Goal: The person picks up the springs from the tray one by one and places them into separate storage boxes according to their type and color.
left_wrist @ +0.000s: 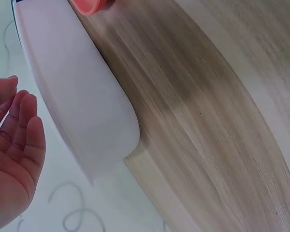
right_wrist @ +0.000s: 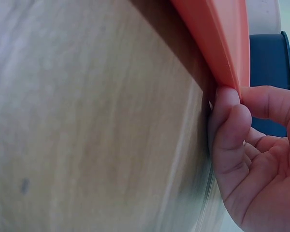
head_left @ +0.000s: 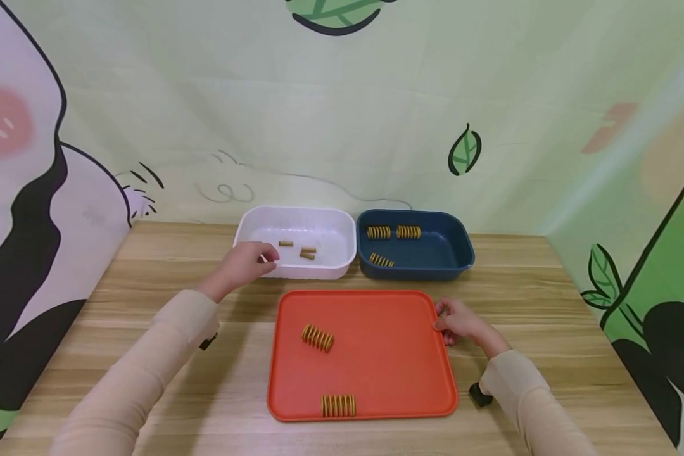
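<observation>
My left hand (head_left: 244, 261) is over the left front rim of a white plastic bin (head_left: 296, 272). Its fingers are loosely bent, and nothing shows between them in the left wrist view. Three small brass-coloured pins, one a pin (head_left: 285, 243) lying apart, rest in that bin. With thumb and fingers my right hand (head_left: 460, 318) pinches the right edge of a red tray (head_left: 387, 354). On the tray lie two gold coil springs: one spring (head_left: 317, 338) at the left, another spring (head_left: 338, 406) against the front rim.
A dark blue bin (head_left: 444, 250) stands beside the white one, holding three gold springs, among them a spring (head_left: 408, 232). Both bins stand at the back of the wooden table (head_left: 228, 392), close to a printed cloth backdrop (head_left: 330, 126).
</observation>
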Available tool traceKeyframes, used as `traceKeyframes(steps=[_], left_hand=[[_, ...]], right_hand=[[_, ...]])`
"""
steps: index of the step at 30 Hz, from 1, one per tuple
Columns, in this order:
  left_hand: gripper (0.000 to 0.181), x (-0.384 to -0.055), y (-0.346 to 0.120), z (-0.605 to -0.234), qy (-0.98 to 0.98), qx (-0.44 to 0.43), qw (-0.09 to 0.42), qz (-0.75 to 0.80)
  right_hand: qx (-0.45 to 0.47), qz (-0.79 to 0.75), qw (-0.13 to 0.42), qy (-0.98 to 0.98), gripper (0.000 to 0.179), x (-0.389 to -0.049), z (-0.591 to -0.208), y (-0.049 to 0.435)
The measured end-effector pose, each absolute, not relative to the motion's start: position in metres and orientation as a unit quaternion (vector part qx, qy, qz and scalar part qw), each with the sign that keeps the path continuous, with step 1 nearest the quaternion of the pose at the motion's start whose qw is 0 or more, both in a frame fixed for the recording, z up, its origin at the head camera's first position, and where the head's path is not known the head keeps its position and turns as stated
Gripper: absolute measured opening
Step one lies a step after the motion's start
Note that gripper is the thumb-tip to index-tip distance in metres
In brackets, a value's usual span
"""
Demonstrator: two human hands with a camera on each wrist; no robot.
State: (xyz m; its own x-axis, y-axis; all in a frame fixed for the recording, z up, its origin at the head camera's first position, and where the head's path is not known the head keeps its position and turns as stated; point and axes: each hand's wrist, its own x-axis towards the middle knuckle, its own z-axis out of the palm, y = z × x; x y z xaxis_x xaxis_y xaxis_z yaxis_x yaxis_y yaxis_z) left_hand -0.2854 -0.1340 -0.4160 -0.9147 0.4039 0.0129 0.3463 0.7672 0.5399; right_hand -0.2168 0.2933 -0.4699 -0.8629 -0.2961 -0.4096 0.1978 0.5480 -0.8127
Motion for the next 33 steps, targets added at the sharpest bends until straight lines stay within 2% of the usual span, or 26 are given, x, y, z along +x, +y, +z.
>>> traceKeyframes(steps=[4, 11, 23, 33], left_hand=[[0.014, -0.28, -0.134, -0.416, 0.937, 0.215, 0.053, 0.272], [0.015, -0.271, -0.132, -0.421, 0.937, 0.222, 0.089, 0.255], [0.009, -0.257, -0.131, -0.437, 0.926, 0.268, 0.068, 0.257], [0.013, -0.245, -0.129, -0.446, 0.928, 0.253, 0.095, 0.257]], right_hand=[[-0.025, -0.473, 0.259, 0.842, 0.023, -0.217, -0.47, 0.293], [-0.022, -0.473, 0.263, 0.84, 0.024, -0.217, -0.47, 0.294], [-0.027, -0.479, 0.272, 0.834, 0.024, -0.218, -0.471, 0.294], [-0.017, -0.477, 0.264, 0.838, 0.023, -0.217, -0.47, 0.293]])
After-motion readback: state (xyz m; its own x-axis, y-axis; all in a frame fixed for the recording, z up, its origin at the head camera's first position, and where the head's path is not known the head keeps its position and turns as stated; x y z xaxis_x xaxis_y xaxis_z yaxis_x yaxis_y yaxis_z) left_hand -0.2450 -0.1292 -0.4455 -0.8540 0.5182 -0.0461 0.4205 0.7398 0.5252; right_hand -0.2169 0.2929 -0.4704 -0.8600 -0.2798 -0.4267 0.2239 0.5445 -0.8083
